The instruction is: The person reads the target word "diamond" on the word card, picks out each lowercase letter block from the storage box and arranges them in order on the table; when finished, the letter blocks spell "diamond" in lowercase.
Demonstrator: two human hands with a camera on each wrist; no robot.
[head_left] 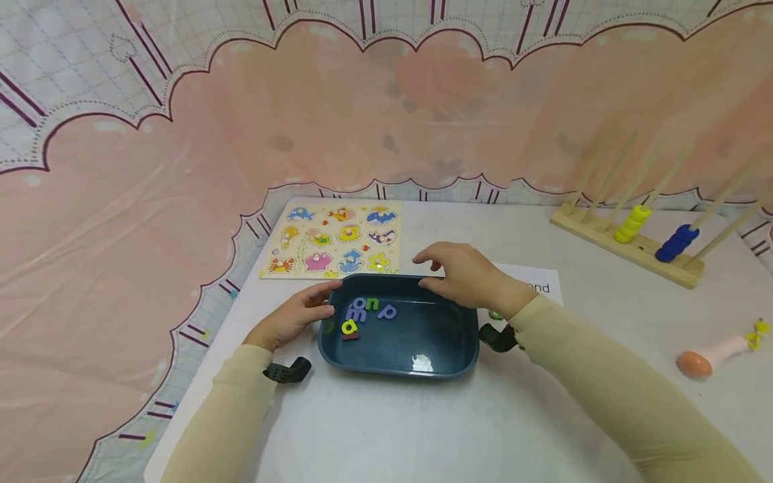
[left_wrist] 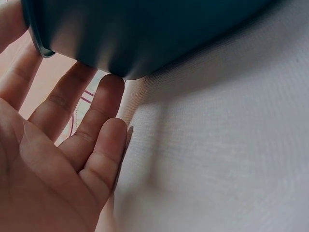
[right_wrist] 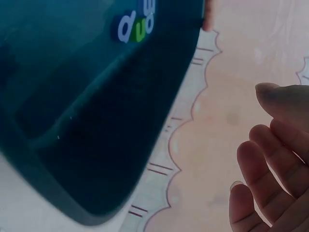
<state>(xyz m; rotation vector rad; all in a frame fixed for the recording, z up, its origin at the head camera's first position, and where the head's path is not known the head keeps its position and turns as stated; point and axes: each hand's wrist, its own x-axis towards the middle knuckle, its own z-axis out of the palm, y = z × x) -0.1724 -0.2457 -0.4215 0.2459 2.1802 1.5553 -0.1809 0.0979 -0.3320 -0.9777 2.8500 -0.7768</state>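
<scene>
A dark blue tray (head_left: 447, 335) is in front of me, with several foam letters in its left half: a yellow "a" (head_left: 349, 327), a green "n" (head_left: 372, 304) and purple ones (head_left: 387, 312). My left hand (head_left: 296, 314) holds the tray's left end, thumb at the rim and fingers against the outer wall in the left wrist view. Above the tray's far right rim, my right hand (head_left: 468, 275) has loosely bent fingers with nothing between them. In the right wrist view its fingers (right_wrist: 253, 159) are apart from the tray.
Behind the tray lies a sea-animal puzzle board (head_left: 332, 238). A printed paper (head_left: 546, 282) is partly hidden by my right wrist, with a green letter (head_left: 495, 314) near it. On the right stand a wooden bead rack (head_left: 628, 245) and a pink toy (head_left: 718, 352).
</scene>
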